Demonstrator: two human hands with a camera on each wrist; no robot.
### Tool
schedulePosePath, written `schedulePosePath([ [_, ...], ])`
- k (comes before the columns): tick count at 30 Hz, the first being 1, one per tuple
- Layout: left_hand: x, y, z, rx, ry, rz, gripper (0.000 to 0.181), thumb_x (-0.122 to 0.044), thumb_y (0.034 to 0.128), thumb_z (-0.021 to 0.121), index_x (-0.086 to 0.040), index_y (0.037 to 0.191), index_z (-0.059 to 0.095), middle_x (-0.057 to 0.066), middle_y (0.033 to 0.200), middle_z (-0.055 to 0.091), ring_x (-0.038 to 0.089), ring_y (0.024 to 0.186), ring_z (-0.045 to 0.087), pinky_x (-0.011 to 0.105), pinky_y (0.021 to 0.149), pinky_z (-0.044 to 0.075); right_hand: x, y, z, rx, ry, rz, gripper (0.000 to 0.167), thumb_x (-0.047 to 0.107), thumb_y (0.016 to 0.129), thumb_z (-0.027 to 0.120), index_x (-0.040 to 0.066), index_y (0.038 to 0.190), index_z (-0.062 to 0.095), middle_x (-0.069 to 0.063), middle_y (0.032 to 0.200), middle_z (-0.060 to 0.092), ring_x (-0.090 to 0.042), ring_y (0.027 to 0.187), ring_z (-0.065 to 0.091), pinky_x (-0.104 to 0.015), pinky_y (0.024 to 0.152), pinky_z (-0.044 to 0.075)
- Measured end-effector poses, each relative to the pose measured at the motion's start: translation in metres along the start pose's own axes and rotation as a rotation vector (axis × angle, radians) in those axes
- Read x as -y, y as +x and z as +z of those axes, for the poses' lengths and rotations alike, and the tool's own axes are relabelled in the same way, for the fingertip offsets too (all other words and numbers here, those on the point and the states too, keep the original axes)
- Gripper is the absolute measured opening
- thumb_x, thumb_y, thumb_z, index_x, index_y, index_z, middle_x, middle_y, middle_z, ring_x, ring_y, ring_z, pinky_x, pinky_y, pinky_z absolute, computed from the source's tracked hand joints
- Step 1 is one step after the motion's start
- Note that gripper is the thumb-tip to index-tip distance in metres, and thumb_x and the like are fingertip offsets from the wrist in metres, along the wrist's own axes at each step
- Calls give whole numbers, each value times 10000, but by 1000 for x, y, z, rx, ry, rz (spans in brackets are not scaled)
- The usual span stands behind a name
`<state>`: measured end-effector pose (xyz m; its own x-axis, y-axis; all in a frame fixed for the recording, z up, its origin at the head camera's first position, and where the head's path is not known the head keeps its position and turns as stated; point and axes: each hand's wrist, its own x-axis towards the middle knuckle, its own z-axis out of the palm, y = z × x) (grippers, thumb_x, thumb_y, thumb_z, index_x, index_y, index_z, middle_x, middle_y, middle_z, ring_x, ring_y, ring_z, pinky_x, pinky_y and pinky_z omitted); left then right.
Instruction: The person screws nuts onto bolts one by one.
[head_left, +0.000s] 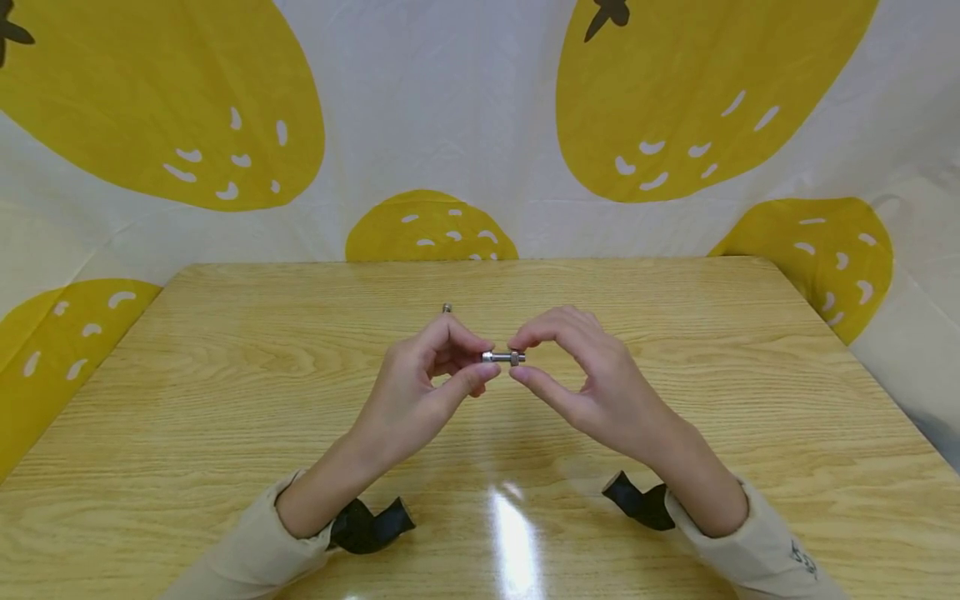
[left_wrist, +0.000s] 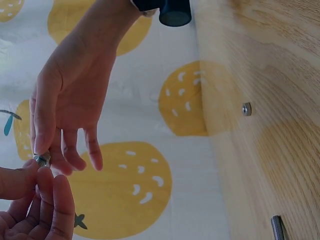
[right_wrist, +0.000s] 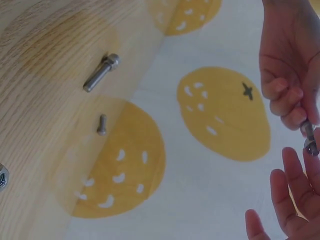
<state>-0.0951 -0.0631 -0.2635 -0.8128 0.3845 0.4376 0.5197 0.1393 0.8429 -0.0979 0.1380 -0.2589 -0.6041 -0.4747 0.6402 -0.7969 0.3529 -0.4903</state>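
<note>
Far left, the left hand (head_left: pixel 416 396) is clamped, thumb and finger, on one end of a single held bolt (head_left: pixel 501 357), which bridges the gap between the hands. On the tabletop (head_left: pixel 225 358), apart from both hands, the right wrist view counts two loose bolts, a longer one (right_wrist: pixel 100 75) and a shorter one (right_wrist: pixel 102 125), plus one loose nut (right_wrist: pixel 2 177). One ringed nut (head_left: pixel 514 358) sits around the held bolt's shaft, pinched by the right hand (head_left: pixel 603 392)! Behind that hand, the right sleeve (head_left: pixel 750 542) carries one dark marking (head_left: pixel 802 558), unreadable.
</note>
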Motion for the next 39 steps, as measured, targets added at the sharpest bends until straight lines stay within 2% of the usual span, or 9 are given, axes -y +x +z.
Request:
schedulePosePath([
  [7,0,0,1,-1,-6,3,143,16,835,653,7,951,570,105,836,668,125,634,607,282,612,551,-4,-1,3,11,-24,28,28,118,903,608,108,911,633,45,922,626,-104,945,534,-300,863,399],
  [10,0,0,1,0,-6,0,144,12,832,658,2,948,573,102,839,671,104,633,603,288,604,550,-6,-2,4,22,-44,59,128,175,948,544,129,884,645,59,903,635,-101,931,538,-318,855,389],
  [13,1,0,1,-1,-5,2,139,12,836,654,5,948,571,106,863,673,101,643,602,279,613,550,-6,-4,3,42,-39,96,126,214,934,570,133,992,647,52,969,638,-100,957,539,-309,844,412],
  [17,1,0,0,0,1,6,142,9,839,651,3,953,567,105,894,674,104,656,608,271,630,551,-5,-3,1,35,-4,54,265,127,855,675,91,1107,600,4,1043,624,-128,977,550,-289,841,458],
  [20,1,0,0,1,4,3,143,0,840,654,-3,956,569,100,890,676,103,659,613,270,631,552,-5,-2,1,20,1,-9,274,36,823,687,61,1079,591,-13,1026,625,-142,963,559,-270,837,463],
  [23,0,0,0,-1,1,-2,141,-7,842,655,-8,956,572,97,871,675,104,657,615,274,627,551,-6,-2,1,19,-5,-26,258,11,823,677,54,1062,593,-10,1015,624,-140,965,557,-259,837,456],
  [32,1,0,-1,0,5,6,147,-28,847,658,-13,970,578,83,824,664,100,654,611,266,621,543,-8,-4,4,13,-19,-3,130,185,943,558,79,995,611,7,966,620,-142,925,534,-287,792,435],
  [36,0,0,0,1,1,7,142,-24,841,664,-9,956,582,84,811,661,100,648,607,265,620,543,-9,-4,7,11,-41,35,206,210,979,485,109,871,627,42,865,628,-108,871,527,-292,787,400],
  [39,0,0,0,1,0,2,141,-25,838,668,-9,952,585,83,813,664,97,645,607,266,619,544,-8,-4,7,11,-56,83,250,233,987,465,126,845,640,62,839,634,-89,858,532,-301,802,393],
])
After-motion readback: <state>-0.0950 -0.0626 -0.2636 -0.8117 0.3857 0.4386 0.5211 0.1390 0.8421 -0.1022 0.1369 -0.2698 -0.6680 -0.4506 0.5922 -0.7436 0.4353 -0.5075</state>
